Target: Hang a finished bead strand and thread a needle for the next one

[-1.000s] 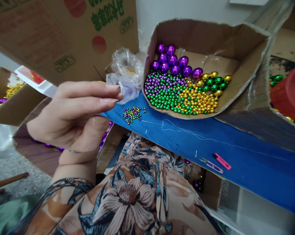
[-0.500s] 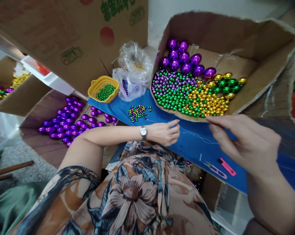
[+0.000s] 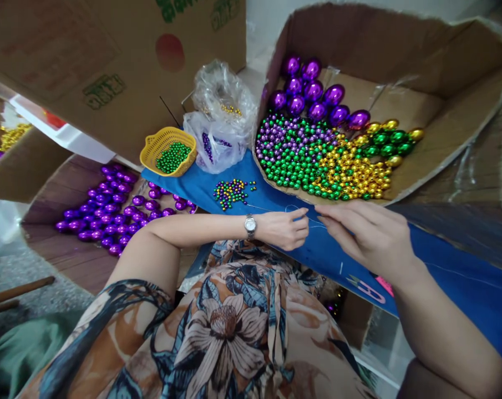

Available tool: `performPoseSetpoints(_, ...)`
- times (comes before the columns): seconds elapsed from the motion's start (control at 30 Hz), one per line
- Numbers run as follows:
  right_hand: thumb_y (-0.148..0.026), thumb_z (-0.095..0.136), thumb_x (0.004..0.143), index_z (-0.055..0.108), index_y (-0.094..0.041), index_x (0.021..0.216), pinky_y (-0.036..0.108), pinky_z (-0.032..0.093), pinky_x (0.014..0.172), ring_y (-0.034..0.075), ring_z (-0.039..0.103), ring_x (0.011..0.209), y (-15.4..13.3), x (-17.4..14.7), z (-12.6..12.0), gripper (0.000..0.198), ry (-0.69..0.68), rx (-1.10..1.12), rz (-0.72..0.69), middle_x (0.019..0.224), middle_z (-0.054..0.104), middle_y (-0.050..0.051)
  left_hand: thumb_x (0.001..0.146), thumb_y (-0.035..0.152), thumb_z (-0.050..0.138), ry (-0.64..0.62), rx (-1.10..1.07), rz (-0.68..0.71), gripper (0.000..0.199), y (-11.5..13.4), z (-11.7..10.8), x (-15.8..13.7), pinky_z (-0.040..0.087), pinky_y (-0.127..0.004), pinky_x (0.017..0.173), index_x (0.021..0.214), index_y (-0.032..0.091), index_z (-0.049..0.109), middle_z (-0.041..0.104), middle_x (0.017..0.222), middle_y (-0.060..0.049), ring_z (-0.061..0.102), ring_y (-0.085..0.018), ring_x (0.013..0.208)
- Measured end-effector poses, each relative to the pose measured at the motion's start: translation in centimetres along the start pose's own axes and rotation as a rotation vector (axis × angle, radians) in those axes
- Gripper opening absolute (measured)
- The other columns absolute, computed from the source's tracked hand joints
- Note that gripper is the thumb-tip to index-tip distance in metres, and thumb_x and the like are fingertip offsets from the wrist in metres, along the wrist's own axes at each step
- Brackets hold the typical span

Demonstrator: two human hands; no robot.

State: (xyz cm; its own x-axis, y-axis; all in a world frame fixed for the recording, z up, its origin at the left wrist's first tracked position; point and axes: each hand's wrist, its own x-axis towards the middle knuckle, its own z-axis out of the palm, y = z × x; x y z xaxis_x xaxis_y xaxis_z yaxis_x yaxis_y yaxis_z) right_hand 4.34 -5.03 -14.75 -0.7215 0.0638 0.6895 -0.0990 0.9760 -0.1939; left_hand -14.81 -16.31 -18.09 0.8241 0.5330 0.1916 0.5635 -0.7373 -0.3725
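My left hand, a watch at its wrist, is closed in a pinch over the blue cloth. Fine pale thread loops by its fingertips. A thin straight needle reaches from behind this hand toward a small pile of purple, green and gold beads. Facing it, my right hand pinches thumb and forefinger together, its tips a short gap from the left fingertips. What sits between the right fingertips is too small to see clearly; thread passes close below them.
A cut-open cardboard box of beads and large purple balls stands behind the blue cloth. Left of it are plastic bags and a yellow basket of green beads. Pink-handled scissors lie near the cloth's front edge.
My right hand has moved left, closing in on my left hand, and its forearm now partly covers the pink object by the scissors. The left hand stays pinched, nearly in place.
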Motion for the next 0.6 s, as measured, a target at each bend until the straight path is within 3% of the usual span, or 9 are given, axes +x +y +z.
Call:
performPoseSetpoints(0.1, -0.014, 0.069, 0.086, 0.061, -0.018, 0.118, 0.03, 0.052, 0.078, 0.015, 0.065, 0.089, 0.3, -0.1, -0.1, 0.034, -0.02, -0.036, 0.044, 0.104, 0.066, 0.0, 0.094, 0.017, 0.05, -0.018, -0.019, -0.026, 0.025, -0.8, 0.3, -1.2, 0.046, -0.048, 0.096, 0.084, 0.016, 0.072, 0.065, 0.089, -0.006, 0.063, -0.023, 0.088)
performPoseSetpoints(0.2, -0.012, 0.071, 0.084, 0.062, -0.017, 0.118, 0.032, 0.053, 0.078, 0.016, 0.065, 0.088, 0.6, -0.7, -0.8, 0.036, 0.003, -0.093, 0.091, 0.102, 0.067, 0.001, 0.095, 0.016, 0.051, -0.026, 0.061, -0.191, 0.022, -2.7, -0.4, -3.2, 0.049, -0.044, 0.089, 0.093, 0.012, 0.072, 0.064, 0.094, -0.008, 0.062, -0.023, 0.093)
performPoseSetpoints(0.3, -0.007, 0.072, 0.08, 0.064, -0.015, 0.115, 0.032, 0.054, 0.076, 0.017, 0.065, 0.085, 1.0, -1.6, -1.7, 0.037, 0.063, -0.07, 0.163, 0.102, 0.067, 0.003, 0.089, 0.012, 0.059, 0.048, 0.132, -0.363, 0.007, -5.0, -2.2, -5.2, 0.051, -0.041, 0.088, 0.082, 0.012, 0.062, 0.055, 0.075, -0.004, 0.049, -0.016, 0.078)
performPoseSetpoints(0.37, -0.005, 0.071, 0.08, 0.063, -0.015, 0.117, 0.03, 0.053, 0.075, 0.015, 0.065, 0.084, 1.2, -2.1, -2.2, 0.039, 0.088, -0.083, 0.198, 0.101, 0.067, 0.003, 0.084, 0.025, 0.069, 0.133, 0.133, -0.414, 0.027, -6.0, -3.8, -6.0, 0.053, -0.038, 0.082, 0.07, 0.014, 0.049, 0.049, 0.068, -0.003, 0.043, -0.016, 0.07)
performPoseSetpoints(0.4, -0.005, 0.072, 0.079, 0.063, -0.016, 0.119, 0.027, 0.052, 0.075, 0.014, 0.065, 0.083, 1.2, -2.2, -2.4, 0.042, 0.099, -0.099, 0.206, 0.101, 0.067, 0.002, 0.082, 0.027, 0.072, 0.144, 0.088, -0.446, 0.026, -6.1, -4.6, -6.1, 0.053, -0.037, 0.079, 0.071, 0.014, 0.053, 0.05, 0.067, -0.002, 0.046, -0.016, 0.066)
performPoseSetpoints(0.47, -0.006, 0.072, 0.079, 0.064, -0.016, 0.121, 0.024, 0.051, 0.077, 0.012, 0.066, 0.086, 1.4, -2.3, -2.5, 0.043, 0.151, -0.116, 0.212, 0.104, 0.067, 0.002, 0.084, 0.035, 0.071, 0.215, 0.03, -0.515, 0.026, -6.1, -6.0, -6.0, 0.052, -0.039, 0.083, 0.093, 0.011, 0.064, 0.061, 0.082, -0.005, 0.056, -0.017, 0.075)
performPoseSetpoints(0.6, -0.014, 0.066, 0.089, 0.064, -0.02, 0.113, 0.027, 0.052, 0.083, 0.011, 0.065, 0.085, 2.5, -1.8, -2.0, 0.025, 0.222, -0.06, 0.153, 0.103, 0.066, 0.0, 0.09, 0.034, 0.066, 0.282, 0.093, -0.54, 0.032, -5.7, -7.6, -5.1, 0.053, -0.037, 0.087, 0.111, 0.011, 0.062, 0.065, 0.107, -0.008, 0.061, -0.017, 0.093)
